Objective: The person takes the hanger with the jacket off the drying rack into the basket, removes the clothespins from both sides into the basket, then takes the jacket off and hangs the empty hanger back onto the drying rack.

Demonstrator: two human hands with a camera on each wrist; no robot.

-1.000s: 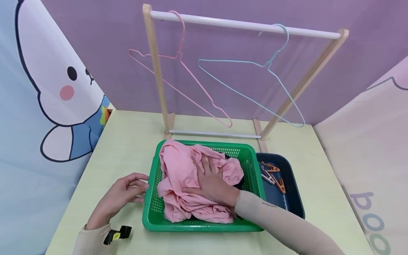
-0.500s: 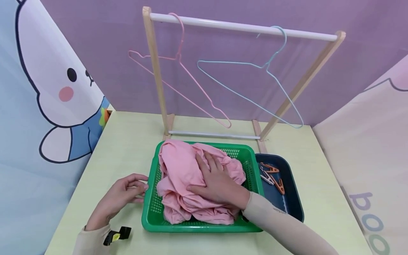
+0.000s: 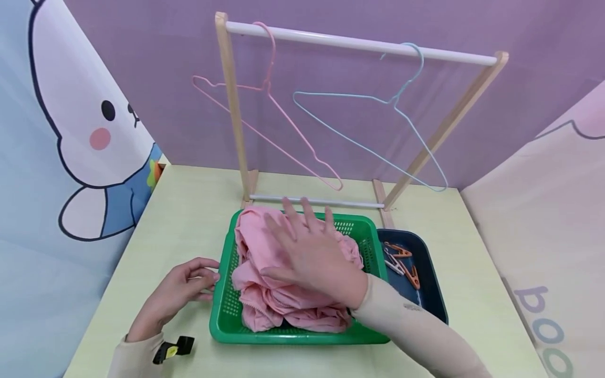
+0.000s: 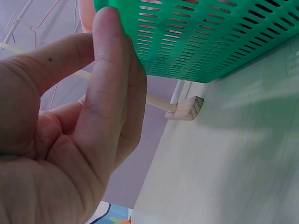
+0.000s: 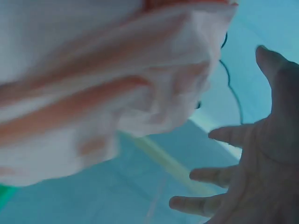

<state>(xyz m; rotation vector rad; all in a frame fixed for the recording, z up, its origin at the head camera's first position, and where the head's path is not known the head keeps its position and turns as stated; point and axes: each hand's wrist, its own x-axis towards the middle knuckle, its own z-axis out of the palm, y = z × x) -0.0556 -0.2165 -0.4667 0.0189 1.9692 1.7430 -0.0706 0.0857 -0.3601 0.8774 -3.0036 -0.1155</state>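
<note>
A crumpled pink garment (image 3: 257,231) fills most of the green perforated basket (image 3: 298,337). Above it is my right hand (image 3: 314,257), fingers spread and holding nothing. The right wrist view shows this hand (image 5: 261,163) apart from the blurred pink cloth (image 5: 140,93). My left hand (image 3: 181,286) rests at the basket's left rim, fingers loosely bent and fingertips against its outer side. From the left wrist, a fingertip of that hand (image 4: 100,93) meets the rim of the green basket (image 4: 187,42); whether the thumb touches it cannot be told.
Behind the basket stands a wooden rack with a white rail (image 3: 331,40). A pink hanger (image 3: 302,131) and a light blue hanger (image 3: 354,137) hang from it. Right of the basket, a dark blue tray (image 3: 437,286) holds several clothespins (image 3: 402,262). A black strap (image 3: 175,349) is on the left wrist.
My right hand has lifted off the pink garment, its fingers spreading and pointing toward the rack. The left hand stays at the basket's rim. The camera view has shifted slightly.
</note>
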